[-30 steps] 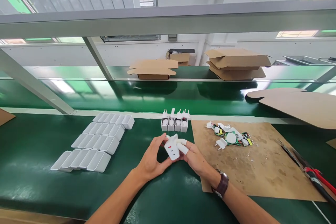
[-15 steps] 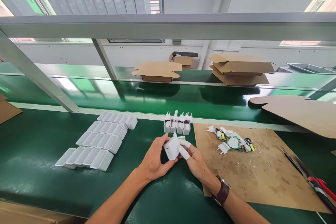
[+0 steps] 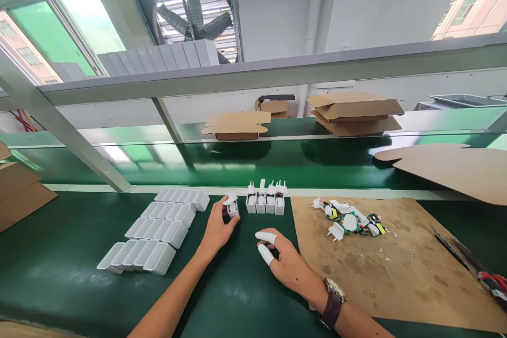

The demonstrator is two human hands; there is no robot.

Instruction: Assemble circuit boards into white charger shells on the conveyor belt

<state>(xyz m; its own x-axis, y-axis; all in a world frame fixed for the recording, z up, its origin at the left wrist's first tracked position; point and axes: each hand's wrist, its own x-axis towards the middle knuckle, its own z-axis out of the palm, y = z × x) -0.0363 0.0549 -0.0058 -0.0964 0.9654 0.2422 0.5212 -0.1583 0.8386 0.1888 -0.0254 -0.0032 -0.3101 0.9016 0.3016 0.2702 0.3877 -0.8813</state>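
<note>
My left hand point(image 3: 217, 227) grips a white charger point(image 3: 231, 206) and holds it upright on the green belt, just left of a row of several upright chargers point(image 3: 264, 200). My right hand point(image 3: 283, 261) rests on the belt with its fingers spread and holds nothing. White cots cover its thumb and forefinger tips. A watch point(image 3: 331, 303) is on the right wrist. Rows of empty white charger shells point(image 3: 158, 229) lie to the left of my left hand.
A brown cardboard sheet point(image 3: 396, 269) lies right of my hands with a pile of plug parts and circuit boards point(image 3: 348, 219). Red-handled pliers point(image 3: 481, 274) lie at its right edge. Cardboard boxes point(image 3: 354, 112) stand on the far belt. A grey frame bar crosses overhead.
Both hands held the charger together before. Now my left hand has moved it forward beside the row, and my right hand has let go and rests on the belt. The camera has tilted up.
</note>
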